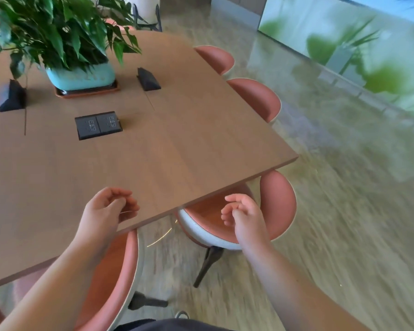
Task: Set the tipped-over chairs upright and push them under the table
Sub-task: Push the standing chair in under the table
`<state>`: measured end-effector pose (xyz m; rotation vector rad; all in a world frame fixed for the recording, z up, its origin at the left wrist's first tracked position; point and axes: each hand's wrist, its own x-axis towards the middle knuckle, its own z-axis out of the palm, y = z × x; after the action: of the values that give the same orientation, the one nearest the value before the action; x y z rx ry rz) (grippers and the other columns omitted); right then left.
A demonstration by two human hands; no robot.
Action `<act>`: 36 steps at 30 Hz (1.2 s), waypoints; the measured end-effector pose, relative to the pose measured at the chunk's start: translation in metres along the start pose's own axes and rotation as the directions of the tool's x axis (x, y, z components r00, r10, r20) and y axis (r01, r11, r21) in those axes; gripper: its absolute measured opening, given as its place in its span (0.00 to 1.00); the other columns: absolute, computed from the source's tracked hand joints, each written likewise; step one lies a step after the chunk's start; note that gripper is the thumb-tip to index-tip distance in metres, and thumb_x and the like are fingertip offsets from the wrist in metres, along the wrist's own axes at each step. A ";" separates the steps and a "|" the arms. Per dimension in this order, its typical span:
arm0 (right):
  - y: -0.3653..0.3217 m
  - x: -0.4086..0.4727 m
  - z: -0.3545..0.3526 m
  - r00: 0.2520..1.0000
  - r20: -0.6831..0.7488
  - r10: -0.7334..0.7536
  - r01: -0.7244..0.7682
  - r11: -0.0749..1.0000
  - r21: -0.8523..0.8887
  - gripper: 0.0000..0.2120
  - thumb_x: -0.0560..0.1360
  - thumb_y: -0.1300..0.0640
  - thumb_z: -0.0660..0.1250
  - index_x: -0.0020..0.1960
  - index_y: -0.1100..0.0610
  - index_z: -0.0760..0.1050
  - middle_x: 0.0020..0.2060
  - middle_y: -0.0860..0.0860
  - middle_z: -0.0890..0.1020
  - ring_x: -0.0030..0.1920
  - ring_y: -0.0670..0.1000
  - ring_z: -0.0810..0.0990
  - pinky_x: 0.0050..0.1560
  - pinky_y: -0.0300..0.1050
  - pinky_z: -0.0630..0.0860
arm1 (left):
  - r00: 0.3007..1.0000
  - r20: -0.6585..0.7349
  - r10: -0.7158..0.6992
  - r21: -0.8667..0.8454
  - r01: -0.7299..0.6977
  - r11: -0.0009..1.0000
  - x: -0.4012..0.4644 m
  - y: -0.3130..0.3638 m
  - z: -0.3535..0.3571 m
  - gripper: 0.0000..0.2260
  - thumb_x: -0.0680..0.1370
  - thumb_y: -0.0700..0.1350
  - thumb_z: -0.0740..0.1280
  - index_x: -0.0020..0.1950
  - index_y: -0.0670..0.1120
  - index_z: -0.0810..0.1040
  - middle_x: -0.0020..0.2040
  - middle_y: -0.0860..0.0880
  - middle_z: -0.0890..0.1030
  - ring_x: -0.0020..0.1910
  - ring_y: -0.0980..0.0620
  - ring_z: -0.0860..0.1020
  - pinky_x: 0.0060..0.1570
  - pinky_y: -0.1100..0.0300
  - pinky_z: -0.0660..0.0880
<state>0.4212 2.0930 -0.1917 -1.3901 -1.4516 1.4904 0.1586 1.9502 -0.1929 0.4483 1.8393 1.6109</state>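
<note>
My left hand [108,206] and right hand [243,217] hang with fingers loosely curled, holding nothing. Under my right hand an upright pink chair [279,204] sits partly beneath the table [189,139] corner; another [110,278] is near left. I judge the shells stiff and fairly light, best gripped by the backrest rim. The floor [332,223] looks smooth and blurred.
</note>
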 end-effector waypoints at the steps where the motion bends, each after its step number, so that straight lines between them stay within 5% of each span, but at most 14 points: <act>1: 0.004 0.003 -0.005 1.000 -0.004 0.000 0.000 1.000 0.000 0.22 0.73 0.72 0.52 0.51 0.53 0.80 0.33 0.47 0.84 0.36 0.48 0.82 0.42 0.46 0.81 | 1.000 0.003 -0.008 0.005 0.008 1.000 -0.001 -0.001 0.005 0.11 0.83 0.32 0.60 0.51 0.42 0.81 0.36 0.50 0.86 0.38 0.50 0.86 0.49 0.51 0.81; 8: 0.033 0.025 -0.016 0.997 -0.028 0.073 -0.073 0.997 -0.022 0.22 0.73 0.72 0.53 0.51 0.54 0.80 0.33 0.47 0.84 0.34 0.47 0.82 0.37 0.40 0.78 | 0.994 0.016 -0.110 0.035 0.109 0.993 0.009 -0.015 0.006 0.12 0.84 0.32 0.59 0.51 0.42 0.80 0.35 0.51 0.86 0.36 0.53 0.86 0.36 0.63 0.82; 15: 0.043 0.057 -0.008 0.990 -0.046 0.134 -0.137 0.987 -0.080 0.22 0.74 0.72 0.53 0.51 0.53 0.80 0.33 0.47 0.84 0.35 0.49 0.82 0.40 0.44 0.79 | 0.978 -0.027 -0.205 0.067 0.207 0.976 0.031 -0.032 0.002 0.13 0.84 0.31 0.59 0.50 0.42 0.81 0.40 0.44 0.84 0.39 0.47 0.84 0.52 0.47 0.82; 20: 0.044 0.082 -0.022 0.989 -0.080 0.125 -0.133 0.986 -0.102 0.21 0.74 0.72 0.54 0.51 0.53 0.80 0.34 0.46 0.84 0.35 0.46 0.83 0.40 0.42 0.80 | 0.961 -0.014 -0.274 0.126 0.274 0.953 0.049 -0.042 0.018 0.13 0.84 0.31 0.59 0.50 0.42 0.81 0.40 0.44 0.84 0.35 0.51 0.85 0.51 0.47 0.82; 24: 0.054 0.111 -0.045 0.981 -0.119 0.151 -0.164 0.980 -0.112 0.21 0.76 0.71 0.54 0.52 0.52 0.80 0.34 0.47 0.85 0.35 0.44 0.83 0.40 0.41 0.81 | 0.952 -0.008 -0.305 0.177 0.301 0.937 0.054 -0.055 0.048 0.12 0.83 0.31 0.59 0.53 0.41 0.81 0.37 0.48 0.86 0.36 0.53 0.86 0.39 0.58 0.84; 31: 0.089 0.214 -0.112 0.983 -0.050 0.177 -0.184 0.960 -0.213 0.21 0.74 0.70 0.53 0.53 0.52 0.79 0.37 0.49 0.83 0.36 0.42 0.83 0.38 0.36 0.80 | 0.924 -0.139 -0.357 0.192 0.379 0.905 0.067 -0.115 0.128 0.11 0.81 0.33 0.62 0.52 0.45 0.82 0.38 0.49 0.88 0.42 0.48 0.87 0.45 0.51 0.83; 34: 0.107 0.266 -0.144 0.978 0.000 0.210 -0.201 0.939 -0.280 0.20 0.74 0.70 0.53 0.51 0.51 0.78 0.39 0.49 0.82 0.37 0.41 0.82 0.40 0.35 0.79 | 0.870 -0.230 -0.437 0.184 0.480 0.858 0.069 -0.146 0.170 0.09 0.81 0.35 0.64 0.56 0.45 0.80 0.48 0.47 0.87 0.50 0.43 0.85 0.47 0.48 0.82; 36: 0.117 0.295 -0.163 0.975 -0.015 0.222 -0.215 0.924 -0.317 0.20 0.75 0.70 0.55 0.48 0.48 0.78 0.42 0.49 0.82 0.41 0.45 0.83 0.48 0.45 0.80 | 0.821 -0.269 -0.504 0.254 0.565 0.785 0.070 -0.162 0.195 0.14 0.81 0.39 0.66 0.66 0.46 0.77 0.62 0.43 0.84 0.55 0.43 0.82 0.58 0.44 0.80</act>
<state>0.5284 2.3941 -0.3506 -1.7850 -1.6491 1.4517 0.2613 2.1099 -0.3747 -0.1111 2.1343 0.9854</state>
